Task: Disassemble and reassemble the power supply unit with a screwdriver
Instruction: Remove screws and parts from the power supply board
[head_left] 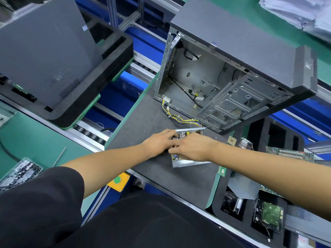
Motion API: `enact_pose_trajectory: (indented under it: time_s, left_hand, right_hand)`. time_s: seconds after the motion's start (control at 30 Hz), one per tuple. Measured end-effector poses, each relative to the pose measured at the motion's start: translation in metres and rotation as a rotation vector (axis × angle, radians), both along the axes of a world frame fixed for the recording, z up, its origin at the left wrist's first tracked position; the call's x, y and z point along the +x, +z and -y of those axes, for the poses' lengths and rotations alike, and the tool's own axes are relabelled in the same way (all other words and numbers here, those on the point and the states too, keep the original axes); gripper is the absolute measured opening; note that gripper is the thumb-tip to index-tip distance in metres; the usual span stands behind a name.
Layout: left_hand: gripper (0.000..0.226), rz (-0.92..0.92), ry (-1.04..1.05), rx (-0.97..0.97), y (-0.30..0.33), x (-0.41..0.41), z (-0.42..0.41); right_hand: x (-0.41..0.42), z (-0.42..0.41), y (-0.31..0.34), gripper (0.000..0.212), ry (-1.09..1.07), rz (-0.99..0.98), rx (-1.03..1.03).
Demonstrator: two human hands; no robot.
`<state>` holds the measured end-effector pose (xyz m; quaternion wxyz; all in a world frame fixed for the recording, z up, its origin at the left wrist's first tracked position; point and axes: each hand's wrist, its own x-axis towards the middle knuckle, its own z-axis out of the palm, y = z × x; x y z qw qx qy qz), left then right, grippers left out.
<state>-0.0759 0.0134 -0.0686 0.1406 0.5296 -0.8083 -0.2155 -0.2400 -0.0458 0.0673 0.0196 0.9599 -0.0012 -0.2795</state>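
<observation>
An opened power supply unit point(186, 162) lies on the dark grey work mat point(148, 122), its metal casing open and its inner parts showing. Yellow and black cables point(179, 119) run from it up to white connectors near the case. My left hand point(161, 141) rests on the unit's left side, fingers curled over its inner parts. From the right, my right hand point(193, 146) covers the unit's middle, its fingers meeting the left hand's. Both hands hide most of the unit. No screwdriver shows in either hand. A thin metal rod point(60, 156) lies on the green mat at left.
An empty computer case point(232, 68) lies open on its side right behind the unit. A black foam tray point(259, 203) at right holds circuit boards and a drive. A side panel point(44, 51) leans in a tray at left. A bag of screws point(19, 172) lies at lower left.
</observation>
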Motion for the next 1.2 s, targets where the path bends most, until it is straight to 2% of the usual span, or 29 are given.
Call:
enact_pose_trajectory:
  time_s: [0.1, 0.2, 0.3, 0.4, 0.5, 0.63, 0.77, 0.87, 0.93, 1.03, 1.2]
  left_hand:
    - [0.041, -0.009, 0.003, -0.007, 0.001, 0.001, -0.001]
    - [0.042, -0.031, 0.033, 0.021, -0.002, 0.0, -0.001]
    - [0.041, -0.032, 0.033, 0.032, -0.001, 0.001, -0.002]
    - [0.035, 0.026, -0.019, -0.021, 0.001, 0.001, -0.001]
    - [0.037, 0.04, -0.01, -0.019, 0.0, 0.0, -0.001]
    - [0.039, -0.072, 0.059, 0.032, -0.003, -0.001, -0.003]
    - [0.039, -0.146, 0.131, 0.104, -0.004, 0.0, -0.003]
    - [0.045, -0.07, 0.041, 0.019, -0.001, -0.001, -0.002]
    - [0.045, 0.011, -0.022, -0.04, -0.001, 0.0, -0.002]
    - [0.039, 0.087, -0.049, -0.04, 0.0, 0.002, -0.001]
    - [0.044, 0.152, -0.028, -0.034, -0.001, -0.001, -0.003]
  right_hand:
    - [0.005, -0.009, -0.003, 0.028, -0.125, -0.028, -0.091]
    - [0.006, -0.011, -0.003, 0.033, -0.168, -0.048, -0.079]
    - [0.006, -0.007, 0.004, 0.037, -0.082, -0.075, -0.088]
    - [0.005, -0.002, 0.009, 0.025, 0.067, -0.079, -0.092]
    - [0.008, -0.007, 0.007, 0.019, 0.051, -0.01, -0.116]
    - [0.006, -0.02, 0.007, 0.029, -0.124, 0.0, -0.192]
    - [0.003, -0.011, 0.013, 0.035, -0.035, 0.009, -0.174]
    - [0.005, 0.0, 0.011, 0.032, 0.034, -0.024, -0.163]
    - [0.006, -0.001, 0.01, 0.022, 0.077, -0.044, -0.145]
    - [0.002, -0.003, 0.008, 0.013, 0.072, -0.027, -0.072]
    - [-0.001, -0.007, 0.002, 0.025, 0.009, -0.02, -0.098]
